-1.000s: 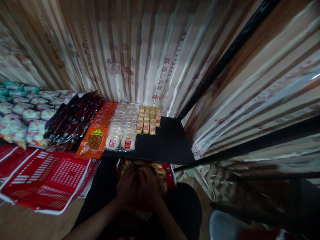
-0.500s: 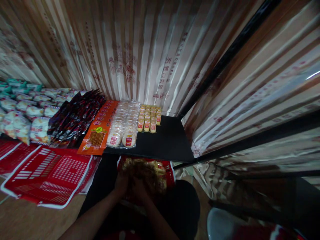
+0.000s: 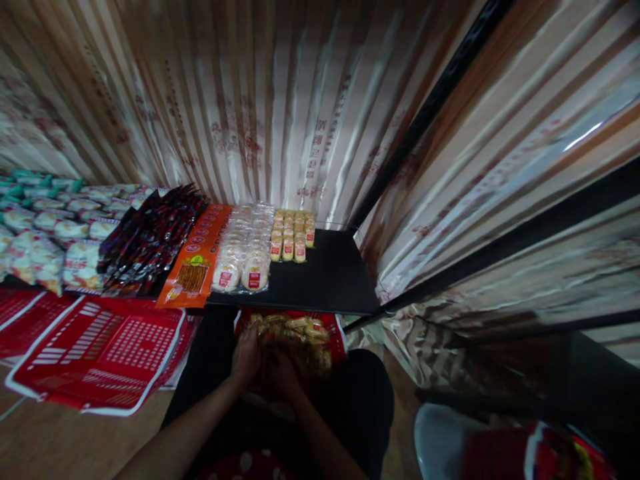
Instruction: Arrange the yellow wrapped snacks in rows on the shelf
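A red basket [image 3: 339, 339] full of small yellow snack packets [image 3: 300, 330] sits in front of me, just below the edge of a black shelf [image 3: 325, 283]. My left hand [image 3: 246, 355] rests in the basket's left side with its fingers curled among the packets. Beside it, my right hand [image 3: 285, 373] reaches in, its fingers also bent into the pile. What each hand grips is too dark to make out. On the shelf stand rows of the same yellow packets [image 3: 291, 235], next to round white cakes [image 3: 245, 253].
Left along the shelf lie orange packs [image 3: 196, 263], dark red packs [image 3: 150, 237] and white-green bags [image 3: 55, 227]. Red baskets [image 3: 105, 353] hang at the lower left. Shiny striped curtains [image 3: 280, 107] close off the back and right. A white stool [image 3: 440, 440] stands at the lower right.
My hands have moved apart and slid down and left in the basket, uncovering more of the packets. The view has shifted slightly.
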Demonstrator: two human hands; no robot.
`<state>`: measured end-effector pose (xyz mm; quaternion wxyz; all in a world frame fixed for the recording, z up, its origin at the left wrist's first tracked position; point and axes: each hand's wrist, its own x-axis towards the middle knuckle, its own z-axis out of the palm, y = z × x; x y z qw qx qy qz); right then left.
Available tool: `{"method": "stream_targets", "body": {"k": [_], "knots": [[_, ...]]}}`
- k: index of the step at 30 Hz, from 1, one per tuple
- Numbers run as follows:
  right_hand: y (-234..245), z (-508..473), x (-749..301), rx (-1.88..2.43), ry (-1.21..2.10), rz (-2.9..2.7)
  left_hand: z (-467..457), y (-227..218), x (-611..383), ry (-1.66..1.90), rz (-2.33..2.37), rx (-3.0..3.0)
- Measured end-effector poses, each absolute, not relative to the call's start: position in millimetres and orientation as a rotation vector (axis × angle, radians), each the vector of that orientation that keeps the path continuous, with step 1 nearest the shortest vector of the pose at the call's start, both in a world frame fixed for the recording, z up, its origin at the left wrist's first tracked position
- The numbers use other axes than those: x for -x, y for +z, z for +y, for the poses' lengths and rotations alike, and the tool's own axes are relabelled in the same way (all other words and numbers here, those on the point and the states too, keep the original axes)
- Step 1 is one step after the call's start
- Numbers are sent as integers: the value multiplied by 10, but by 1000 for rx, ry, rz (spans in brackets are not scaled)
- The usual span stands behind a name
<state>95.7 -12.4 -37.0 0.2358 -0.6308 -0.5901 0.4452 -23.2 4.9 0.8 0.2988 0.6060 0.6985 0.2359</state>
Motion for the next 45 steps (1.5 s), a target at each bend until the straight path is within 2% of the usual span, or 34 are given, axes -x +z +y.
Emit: {"method": "stream_targets", "body": {"k": [6,12,17,24,29,38,45], "knots": [[-160,-10,-1055,1701,1176,-1474,198,201,147,917,1557,-911],[183,105,-1152,1450,1260,-1130,165,371,99,940,1265,-716],[446,154,-1310,1375,1383,-1008,163,521,106,834,1168,-758],[764,165,-1497,1343,1409,-1176,220,729,80,713,1070,-827],[709,200,-1551,1440,1332,-1094,216,823,30,774,1047,-901],[593,238,-1642,1498,1246,-768,162,887,-21,808,1034,-1444],[728,247,-1698,1513,1313,-868,352,948,-189,847,1186,-1348]]}}
